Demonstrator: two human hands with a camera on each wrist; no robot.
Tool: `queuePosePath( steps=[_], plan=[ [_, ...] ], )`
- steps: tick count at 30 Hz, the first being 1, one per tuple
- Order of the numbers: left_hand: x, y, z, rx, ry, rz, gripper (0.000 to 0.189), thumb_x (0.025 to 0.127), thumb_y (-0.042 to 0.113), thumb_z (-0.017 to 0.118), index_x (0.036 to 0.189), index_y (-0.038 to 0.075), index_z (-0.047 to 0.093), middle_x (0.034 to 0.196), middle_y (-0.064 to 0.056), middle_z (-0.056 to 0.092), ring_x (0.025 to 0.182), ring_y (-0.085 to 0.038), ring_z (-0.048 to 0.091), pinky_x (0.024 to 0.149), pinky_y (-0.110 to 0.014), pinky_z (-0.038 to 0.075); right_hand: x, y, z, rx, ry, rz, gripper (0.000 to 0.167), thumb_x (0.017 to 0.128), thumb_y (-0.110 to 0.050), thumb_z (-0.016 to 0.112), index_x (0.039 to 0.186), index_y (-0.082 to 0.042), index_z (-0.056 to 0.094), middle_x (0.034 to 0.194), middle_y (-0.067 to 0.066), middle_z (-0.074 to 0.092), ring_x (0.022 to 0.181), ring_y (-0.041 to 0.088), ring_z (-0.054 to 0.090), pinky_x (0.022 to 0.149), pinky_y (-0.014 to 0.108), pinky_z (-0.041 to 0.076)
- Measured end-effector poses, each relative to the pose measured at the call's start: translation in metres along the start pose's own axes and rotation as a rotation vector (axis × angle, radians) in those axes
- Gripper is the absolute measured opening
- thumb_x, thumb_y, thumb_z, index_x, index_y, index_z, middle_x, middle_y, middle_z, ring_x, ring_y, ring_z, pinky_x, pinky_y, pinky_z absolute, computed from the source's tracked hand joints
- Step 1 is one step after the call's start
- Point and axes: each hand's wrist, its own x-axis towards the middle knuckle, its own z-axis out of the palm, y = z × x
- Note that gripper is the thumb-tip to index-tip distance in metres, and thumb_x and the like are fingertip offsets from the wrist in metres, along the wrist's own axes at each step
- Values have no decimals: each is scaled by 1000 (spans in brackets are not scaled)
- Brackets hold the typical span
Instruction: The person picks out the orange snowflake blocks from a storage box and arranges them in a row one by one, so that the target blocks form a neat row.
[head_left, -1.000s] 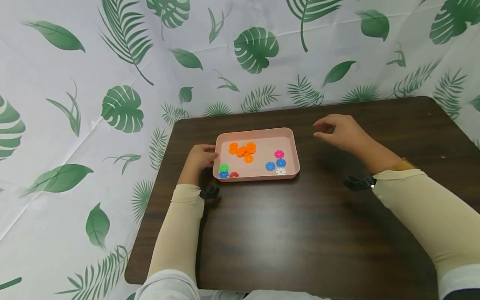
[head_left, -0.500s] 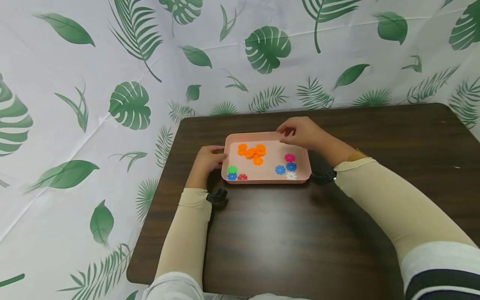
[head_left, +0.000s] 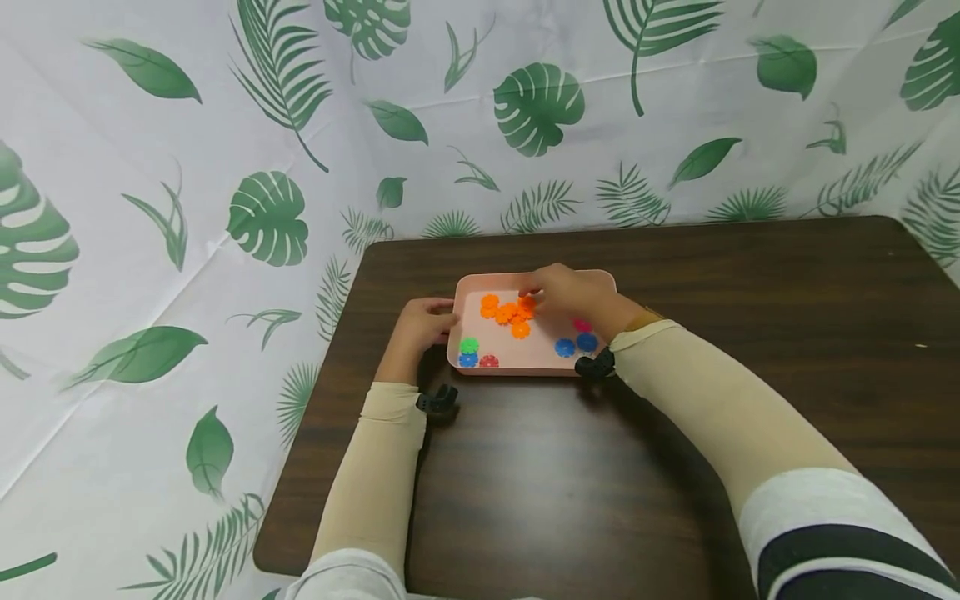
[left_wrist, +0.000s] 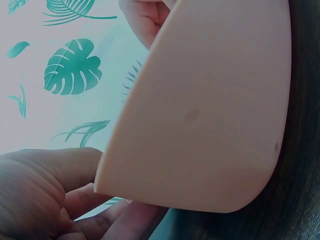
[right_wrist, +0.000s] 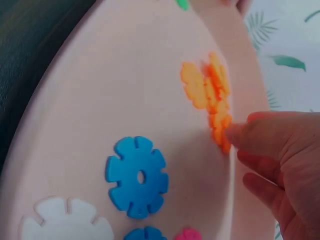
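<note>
A pink tray [head_left: 540, 372] lies on the dark table, holding flat, notched flower-shaped plastic pieces. My left hand [head_left: 420, 331] holds the tray's left edge; in the left wrist view, its fingers [left_wrist: 142, 220] lie against the tray wall [left_wrist: 200, 110]. My right hand [head_left: 573, 296] reaches over the tray to a cluster of orange pieces [head_left: 507, 313]. In the right wrist view, the right thumb [right_wrist: 250, 137] touches the end of the orange cluster [right_wrist: 217, 120], with the other fingers loosely bent; no pinch is clear.
At the tray's near left lie a green piece [head_left: 469, 344], a blue piece [head_left: 468, 361] and a red piece [head_left: 489, 361]. Blue pieces [head_left: 565, 347] and a pink piece [head_left: 582, 325] sit on the right; a white piece [right_wrist: 65, 222] shows nearby. A leaf-patterned cloth [head_left: 450, 100] hangs behind the table.
My right hand has moved left, from beside the tray, across its right rim, to the orange pieces. The left hand stays at the tray's left edge.
</note>
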Motion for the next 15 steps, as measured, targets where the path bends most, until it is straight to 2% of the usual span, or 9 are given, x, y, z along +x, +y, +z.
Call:
queuePosePath(
  steps=[2,4,7,9,11,14,15],
  plan=[
    [0,0,0,-1,-2,1,44,96,18,74,140,11,66,132,-16,64,105,-31,70,91,-43,61,-2,-2,1,54,-11,133,27,103,-33,61,127,-27,71,134,0,63,122,28,52,108,57,40],
    [0,0,1,0,0,1,44,96,17,73,140,11,66,132,-16,64,105,-31,71,91,-43,61,-5,-4,1,138,-4,269,31,102,-49,55,122,-32,72,134,-2,60,120,27,49,106,59,38],
    [-1,-1,1,-6,3,2,44,96,16,74,139,10,66,131,-16,65,105,-31,70,90,-43,61,-9,-7,1,250,16,427,47,97,-67,48,115,-31,72,136,0,56,120,29,44,108,58,35],
    [-1,-1,2,-14,6,1,44,96,15,74,139,10,66,130,-16,65,105,-31,70,90,-43,61,-11,-8,1,307,32,493,56,93,-74,49,115,-28,72,140,2,53,122,30,42,110,58,34],
    [-2,-1,1,-22,6,2,44,95,15,74,139,9,67,130,-17,65,106,-31,70,90,-43,61,-11,-9,1,330,44,527,62,90,-77,50,119,-27,70,144,4,52,125,31,40,111,59,34],
    [-2,0,1,-23,5,8,44,95,15,74,139,9,67,129,-17,66,106,-31,70,90,-43,61,-9,-9,2,279,45,493,61,91,-75,53,129,-30,68,147,4,51,126,33,40,111,62,33],
    [-1,-1,1,-24,4,11,44,95,15,74,139,9,67,129,-17,66,106,-31,70,89,-42,61,-9,-9,3,229,39,450,57,93,-70,56,133,-32,67,148,3,52,127,33,41,110,63,33]
  ],
)
